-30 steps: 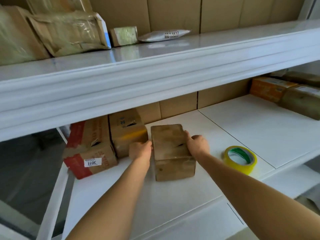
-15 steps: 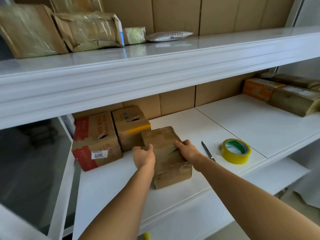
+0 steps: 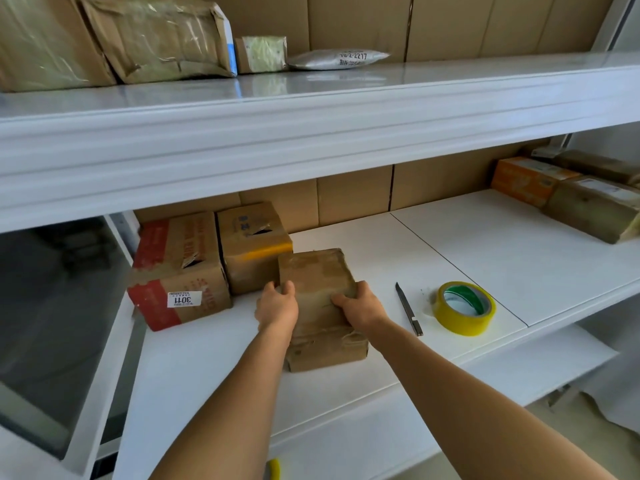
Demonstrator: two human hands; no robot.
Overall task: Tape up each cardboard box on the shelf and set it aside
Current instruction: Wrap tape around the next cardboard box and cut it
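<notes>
So the risks here, reading across from the left; the red box (image 3: 178,271) sat at the far left of the shelf (image 3: 485,251) with a torn hole in its top, and the yellow-striped box (image 3: 254,245) stood right beside it, also torn on top; both looked untaped to me, so there was plenty of job left.

The brown box (image 3: 320,306) in the middle was the one being worked; its back corner sat just beside, maybe touching, the striped box, I couldn't tell which; so any twist or shove could have nudged that neighbour.

The left hand (image 3: 277,306) had its fingers curled round the box's left edge; the right hand (image 3: 360,308) gripped the right side with fingers curled over the top; both clamped on, nothing spread flat. The box wore old wrinkled tape, with a frayed bit at the front edge; my guess was a finger could snag that and rip it further, or fresh tape wouldn't stick well over it.

Next to the right lay a cutter (image 3: 408,308), near the right hand; I couldn't make out if the blade was out; reaching for the tape (image 3: 464,308) meant passing over it, so a careless sweep could knock it off or nick a finger. The roll lay flat near the shelf's front edge, easy to bump off.

Far right, the taped boxes (image 3: 568,199) were well apart from all this; no bother there.
</notes>
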